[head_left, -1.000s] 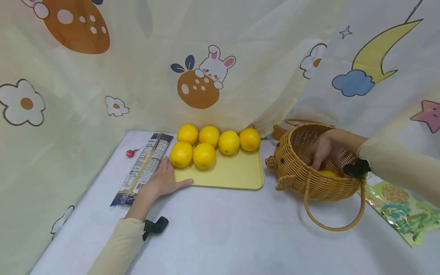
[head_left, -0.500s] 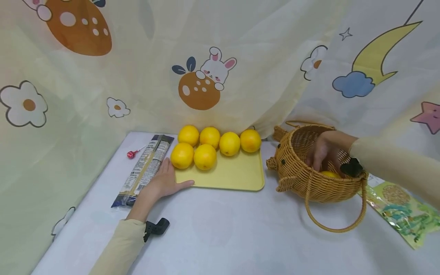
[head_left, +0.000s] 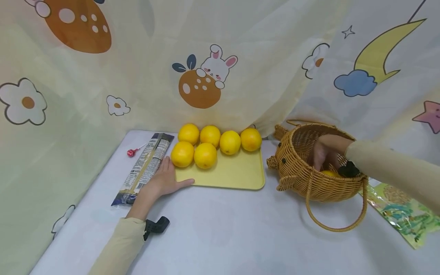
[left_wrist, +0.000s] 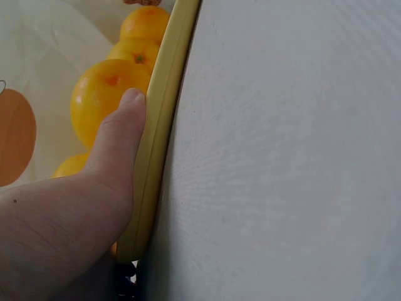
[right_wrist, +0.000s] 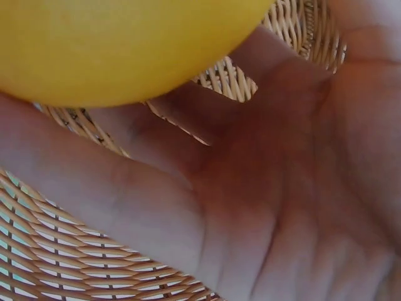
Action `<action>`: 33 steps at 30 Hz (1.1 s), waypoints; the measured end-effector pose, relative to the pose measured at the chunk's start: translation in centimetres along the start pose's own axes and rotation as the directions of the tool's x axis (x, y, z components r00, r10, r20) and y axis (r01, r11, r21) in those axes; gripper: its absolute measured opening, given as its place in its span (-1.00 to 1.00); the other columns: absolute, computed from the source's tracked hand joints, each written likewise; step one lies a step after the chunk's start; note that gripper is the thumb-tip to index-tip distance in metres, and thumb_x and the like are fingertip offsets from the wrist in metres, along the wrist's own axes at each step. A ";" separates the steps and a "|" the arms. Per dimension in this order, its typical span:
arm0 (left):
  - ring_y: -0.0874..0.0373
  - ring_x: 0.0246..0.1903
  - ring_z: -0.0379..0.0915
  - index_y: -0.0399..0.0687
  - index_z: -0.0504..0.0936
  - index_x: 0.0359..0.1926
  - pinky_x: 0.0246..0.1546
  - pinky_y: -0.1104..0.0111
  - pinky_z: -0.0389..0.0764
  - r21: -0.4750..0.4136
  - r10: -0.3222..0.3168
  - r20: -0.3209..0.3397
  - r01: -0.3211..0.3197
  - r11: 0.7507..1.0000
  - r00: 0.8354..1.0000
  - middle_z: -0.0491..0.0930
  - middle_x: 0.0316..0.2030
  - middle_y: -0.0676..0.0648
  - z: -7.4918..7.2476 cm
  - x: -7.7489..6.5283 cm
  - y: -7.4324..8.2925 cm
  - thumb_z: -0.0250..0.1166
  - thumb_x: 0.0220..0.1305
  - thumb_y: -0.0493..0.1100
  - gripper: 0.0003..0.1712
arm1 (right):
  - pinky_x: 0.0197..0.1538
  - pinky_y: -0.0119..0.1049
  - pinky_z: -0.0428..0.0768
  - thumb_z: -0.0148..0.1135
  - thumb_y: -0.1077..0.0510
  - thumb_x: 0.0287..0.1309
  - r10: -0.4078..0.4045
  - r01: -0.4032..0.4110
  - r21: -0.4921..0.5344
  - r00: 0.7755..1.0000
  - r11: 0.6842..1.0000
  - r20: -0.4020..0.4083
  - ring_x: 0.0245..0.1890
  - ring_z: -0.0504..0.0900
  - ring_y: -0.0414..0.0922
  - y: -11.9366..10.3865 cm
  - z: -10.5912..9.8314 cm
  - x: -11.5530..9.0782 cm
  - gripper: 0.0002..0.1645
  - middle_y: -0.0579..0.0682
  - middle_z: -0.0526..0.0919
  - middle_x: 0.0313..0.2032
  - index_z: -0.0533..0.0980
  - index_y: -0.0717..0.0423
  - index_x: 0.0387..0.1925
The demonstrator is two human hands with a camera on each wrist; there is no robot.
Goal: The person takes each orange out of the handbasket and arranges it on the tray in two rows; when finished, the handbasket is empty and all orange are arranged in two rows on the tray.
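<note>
My left hand [head_left: 165, 181] lies at the left front corner of a yellow tray [head_left: 237, 173], fingers straight along its left side and thumb along the front edge. In the left wrist view the thumb [left_wrist: 122, 128] reaches up over the rim. Several oranges [head_left: 205, 156] sit in two rows at the tray's back and left. Inside the wicker basket [head_left: 330, 193], which has an animal face, my right hand [head_left: 324, 152] holds an orange [right_wrist: 125, 50]. In the right wrist view its fingers curve round the fruit; the fingertips are mostly hidden behind it.
A long dark-and-gold food packet [head_left: 146, 168] lies left of the tray, with a red lollipop [head_left: 131, 152] beside it. A green packet [head_left: 400, 214] lies right of the basket. The basket's handle [head_left: 337, 230] hangs toward the front. A printed cloth [head_left: 148, 76] stands behind.
My right hand has shifted slightly left and lower in the basket. The left hand, tray and the oranges on it stay in place.
</note>
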State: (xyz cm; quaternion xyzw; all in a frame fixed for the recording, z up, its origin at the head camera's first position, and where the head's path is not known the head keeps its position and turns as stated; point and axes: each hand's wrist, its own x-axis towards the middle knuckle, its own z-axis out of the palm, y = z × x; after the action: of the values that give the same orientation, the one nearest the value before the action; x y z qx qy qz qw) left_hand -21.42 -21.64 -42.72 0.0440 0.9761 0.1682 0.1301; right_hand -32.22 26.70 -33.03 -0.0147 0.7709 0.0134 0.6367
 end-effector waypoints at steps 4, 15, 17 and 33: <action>-0.36 0.49 -0.46 -0.45 -0.39 0.46 0.51 -0.11 -0.19 0.000 0.003 0.001 -0.003 1.000 1.000 -0.43 0.47 -0.49 0.1 0.1 0.1 0.05 -0.02 0.67 0.55 | 0.26 0.21 0.47 0.34 -0.16 0.12 0.027 -0.024 -0.047 0.998 0.999 0.060 0.30 0.36 0.36 0.0 -0.1 0.1 -0.09 0.40 0.33 0.32 0.27 0.21 0.37; -0.36 0.50 -0.44 -0.45 -0.39 0.46 0.51 -0.10 -0.18 0.005 0.006 -0.001 -0.006 1.000 1.000 -0.43 0.47 -0.49 0.3 0.1 -0.1 0.05 -0.04 0.69 0.57 | 0.20 0.19 0.53 0.27 -0.08 0.21 -0.159 0.153 0.127 0.987 0.980 0.039 0.28 0.39 0.21 1.2 -0.5 -0.9 -0.12 0.30 0.35 0.29 0.15 0.20 0.41; -0.36 0.49 -0.44 -0.45 -0.40 0.46 0.51 -0.11 -0.18 0.006 0.007 -0.001 -0.007 1.000 1.000 -0.43 0.47 -0.49 0.3 0.1 -0.1 0.04 -0.04 0.69 0.56 | 0.14 0.11 0.60 0.17 -0.05 0.28 -0.265 0.254 0.187 0.963 0.949 0.039 0.21 0.45 0.11 1.7 -1.1 -1.8 -0.21 0.20 0.40 0.25 0.14 0.13 0.42; -0.38 0.49 -0.45 -0.44 -0.42 0.46 0.50 -0.12 -0.18 0.004 0.003 0.004 -0.003 1.000 1.000 -0.45 0.47 -0.50 0.2 0.3 0.0 0.06 -0.01 0.66 0.55 | 0.07 -0.17 0.68 -0.43 0.17 0.51 -0.733 0.924 0.062 0.339 0.377 -0.590 0.07 0.62 -0.15 8.1 2.5 -8.0 -0.42 -0.22 0.49 0.24 0.11 -0.10 0.47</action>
State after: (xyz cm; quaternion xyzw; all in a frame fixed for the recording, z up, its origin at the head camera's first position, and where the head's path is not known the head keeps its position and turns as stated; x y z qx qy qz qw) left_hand -21.63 -21.48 -42.99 0.0460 0.9762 0.1662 0.1315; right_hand -28.56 34.98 -25.61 -0.2914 0.7608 -0.4775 0.3292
